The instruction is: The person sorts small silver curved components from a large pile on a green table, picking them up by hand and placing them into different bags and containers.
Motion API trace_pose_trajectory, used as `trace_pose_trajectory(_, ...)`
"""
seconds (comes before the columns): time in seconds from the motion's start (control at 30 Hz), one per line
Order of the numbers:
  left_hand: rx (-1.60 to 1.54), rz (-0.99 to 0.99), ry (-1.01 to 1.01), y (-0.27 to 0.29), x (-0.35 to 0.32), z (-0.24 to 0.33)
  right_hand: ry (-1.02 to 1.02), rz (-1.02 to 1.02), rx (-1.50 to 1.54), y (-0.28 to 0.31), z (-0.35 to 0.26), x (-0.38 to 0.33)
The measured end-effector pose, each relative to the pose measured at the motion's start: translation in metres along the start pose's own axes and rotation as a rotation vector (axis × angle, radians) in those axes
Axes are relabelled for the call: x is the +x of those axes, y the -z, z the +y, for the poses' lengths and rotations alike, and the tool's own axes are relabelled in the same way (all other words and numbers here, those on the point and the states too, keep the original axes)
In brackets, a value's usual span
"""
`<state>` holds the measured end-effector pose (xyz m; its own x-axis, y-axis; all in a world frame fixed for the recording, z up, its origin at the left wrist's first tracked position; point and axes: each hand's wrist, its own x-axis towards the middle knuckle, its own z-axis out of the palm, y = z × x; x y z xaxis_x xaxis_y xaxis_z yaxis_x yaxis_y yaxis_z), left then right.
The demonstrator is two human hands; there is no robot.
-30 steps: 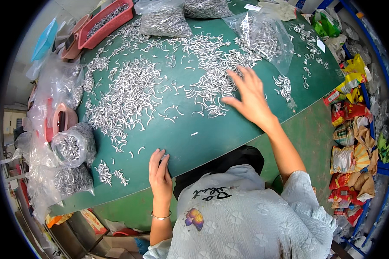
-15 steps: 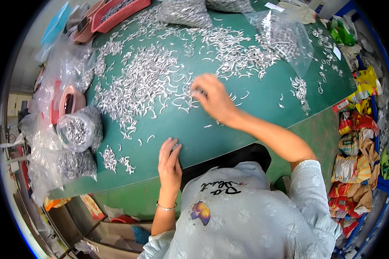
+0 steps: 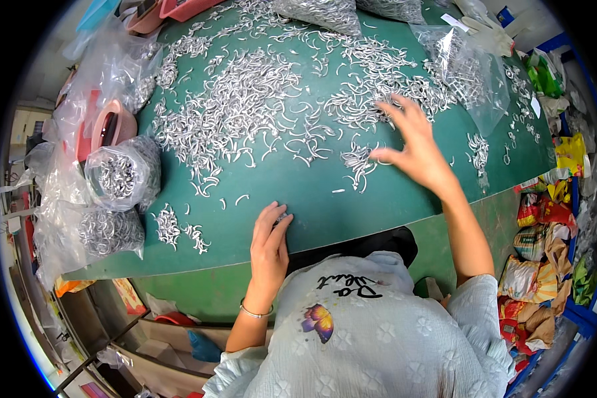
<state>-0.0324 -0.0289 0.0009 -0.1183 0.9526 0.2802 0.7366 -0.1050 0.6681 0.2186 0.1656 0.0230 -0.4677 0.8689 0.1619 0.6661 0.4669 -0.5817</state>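
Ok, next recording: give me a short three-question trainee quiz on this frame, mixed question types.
1. True or false: the right hand lies spread over small curved silvery metal hooks on the green tabletop.
2. Where does the left hand rest?
A. inside a pink tray
B. flat near the table's near edge
C. on a snack packet
3. Fill in: the clear plastic bags of metal pieces sit at the table's ____ side, as the person faces it.

Key
1. True
2. B
3. left
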Motion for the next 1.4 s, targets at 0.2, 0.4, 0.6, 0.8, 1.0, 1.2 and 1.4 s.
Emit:
trace_pose_trajectory(0.2,-0.001,-0.006,0.000,0.000,0.001,0.001,0.054,0.148,-0.133,-0.061,-0.034,-0.007)
trace_pose_trajectory(0.4,-0.008,-0.007,-0.009,0.000,0.003,0.000,0.165,0.086,0.380,-0.077,-0.048,0.023)
trace_pose_trajectory(0.6,-0.012,0.009,-0.002,0.000,0.004,0.001,-0.348,0.099,0.849,-0.038,-0.010,0.053)
trace_pose_trajectory(0.8,0.001,0.031,0.019,0.002,0.005,0.000,-0.254,0.174,0.266,0.001,0.009,0.027)
trace_pose_trajectory(1.0,0.042,-0.013,0.027,0.003,0.007,-0.001,0.187,0.131,-0.161,-0.021,-0.037,0.009)
trace_pose_trajectory(1.2,0.118,-0.083,0.034,0.007,0.008,0.005,0.164,0.126,-0.271,-0.030,-0.026,0.013)
trace_pose_trajectory(1.4,-0.014,-0.060,0.058,0.000,0.007,0.003,0.120,0.181,-0.154,-0.029,-0.027,0.010)
